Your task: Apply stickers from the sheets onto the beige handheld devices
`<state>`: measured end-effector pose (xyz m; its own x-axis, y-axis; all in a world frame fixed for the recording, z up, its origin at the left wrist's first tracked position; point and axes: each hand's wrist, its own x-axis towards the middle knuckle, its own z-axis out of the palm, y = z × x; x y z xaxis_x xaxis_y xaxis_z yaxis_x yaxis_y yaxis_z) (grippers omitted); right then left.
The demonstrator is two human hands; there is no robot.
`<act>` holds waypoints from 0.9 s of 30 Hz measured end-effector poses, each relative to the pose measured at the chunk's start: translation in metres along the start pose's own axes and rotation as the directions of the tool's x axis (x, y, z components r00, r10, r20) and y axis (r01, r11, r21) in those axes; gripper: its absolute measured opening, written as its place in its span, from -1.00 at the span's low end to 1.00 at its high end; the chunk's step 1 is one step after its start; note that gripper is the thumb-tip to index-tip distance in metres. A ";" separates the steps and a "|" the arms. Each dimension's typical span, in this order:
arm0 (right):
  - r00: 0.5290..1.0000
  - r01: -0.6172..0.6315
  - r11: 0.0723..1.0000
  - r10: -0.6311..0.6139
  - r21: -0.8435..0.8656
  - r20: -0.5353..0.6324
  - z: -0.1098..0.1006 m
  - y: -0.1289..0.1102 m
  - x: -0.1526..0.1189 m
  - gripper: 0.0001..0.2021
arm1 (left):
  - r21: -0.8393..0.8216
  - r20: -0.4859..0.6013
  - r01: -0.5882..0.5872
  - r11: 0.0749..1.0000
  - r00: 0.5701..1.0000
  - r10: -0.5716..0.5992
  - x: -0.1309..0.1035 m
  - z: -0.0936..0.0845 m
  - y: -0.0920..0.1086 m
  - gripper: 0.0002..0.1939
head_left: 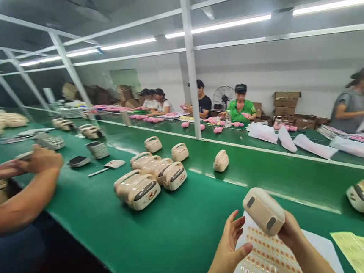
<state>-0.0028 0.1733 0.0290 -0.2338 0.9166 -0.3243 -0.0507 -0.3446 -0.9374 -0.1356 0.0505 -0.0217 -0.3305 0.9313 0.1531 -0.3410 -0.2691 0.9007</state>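
While the right hand [290, 229] has its grip clamped on a beige device [263, 210] above the sticker sheet [271, 254], the left hand [230, 247] is near the device, its grip apart, over the sheet's left edge. Farther left of the sheet, similar devices [147, 192] stand clustered on the green tabletop [177, 226]; to its right lies yellow sheeting [362, 246], perhaps printed, though blurred.
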 end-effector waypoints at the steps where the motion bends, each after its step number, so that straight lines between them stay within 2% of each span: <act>1: 0.996 -0.020 0.997 0.013 0.080 0.085 -0.001 0.009 -0.016 -0.71 | -0.071 0.008 0.003 0.997 1.000 -0.002 -0.002 0.016 -0.004 -0.06; 3: 0.986 -0.054 0.984 0.026 0.169 0.166 -0.007 0.024 -0.044 -0.64 | -0.223 0.011 0.049 0.974 0.999 -0.047 -0.011 0.046 -0.006 -0.08; 4: 0.985 -0.064 0.984 0.036 0.164 0.168 -0.013 0.031 -0.055 -0.58 | -0.291 0.003 0.094 0.952 0.995 -0.097 -0.016 0.058 -0.005 -0.12; 7: 0.995 -0.049 0.998 0.052 -0.029 0.085 -0.040 0.049 -0.078 -0.41 | -0.421 -0.045 0.264 0.868 0.950 -0.310 -0.031 0.082 0.003 -0.28; 9: 0.996 0.078 0.974 -0.086 -0.214 -0.026 -0.070 0.056 -0.085 -0.40 | -0.459 -0.065 0.366 0.810 0.895 -0.441 -0.035 0.087 0.004 -0.37; 10: 0.976 0.151 0.940 -0.192 -0.307 -0.107 -0.089 0.057 -0.087 -0.45 | -0.469 -0.073 0.405 0.785 0.868 -0.492 -0.036 0.088 0.003 -0.41; 11: 0.934 0.201 0.897 -0.297 -0.394 -0.199 -0.110 0.057 -0.089 -0.52 | -0.474 -0.074 0.447 0.759 0.839 -0.540 -0.035 0.087 0.001 -0.44; 13: 0.826 0.198 0.832 -0.426 -0.518 -0.369 -0.154 0.052 -0.095 -0.69 | -0.471 -0.095 0.523 0.711 0.771 -0.630 -0.033 0.084 -0.005 -0.48; 15: 0.753 0.117 0.822 -0.440 -0.558 -0.490 -0.196 0.043 -0.102 -0.77 | -0.441 -0.131 0.597 0.670 0.696 -0.706 -0.032 0.080 -0.008 -0.49; 16: 0.729 0.074 0.817 -0.436 -0.572 -0.528 -0.213 0.039 -0.105 -0.78 | -0.420 -0.141 0.623 0.660 0.673 -0.726 -0.032 0.078 -0.008 -0.49; 18: 0.712 -0.001 0.804 -0.417 -0.594 -0.565 -0.236 0.033 -0.110 -0.81 | -0.371 -0.130 0.649 0.664 0.672 -0.729 -0.034 0.077 -0.006 -0.46; 21: 0.717 -0.082 0.778 -0.388 -0.623 -0.579 -0.248 0.036 -0.111 -0.85 | -0.307 -0.090 0.649 0.696 0.708 -0.700 -0.038 0.077 -0.001 -0.41; 27: 0.686 -0.154 0.757 -0.380 -0.635 -0.620 -0.241 0.057 -0.104 -0.87 | -0.362 -0.082 0.650 0.668 0.691 -0.718 -0.037 0.080 -0.001 -0.37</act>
<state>0.2531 0.1075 -0.0210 0.4607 0.8858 0.0553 0.6148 -0.2735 -0.7398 -0.0528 0.0359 0.0045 -0.0556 0.8171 -0.5738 -0.7615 0.3371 0.5537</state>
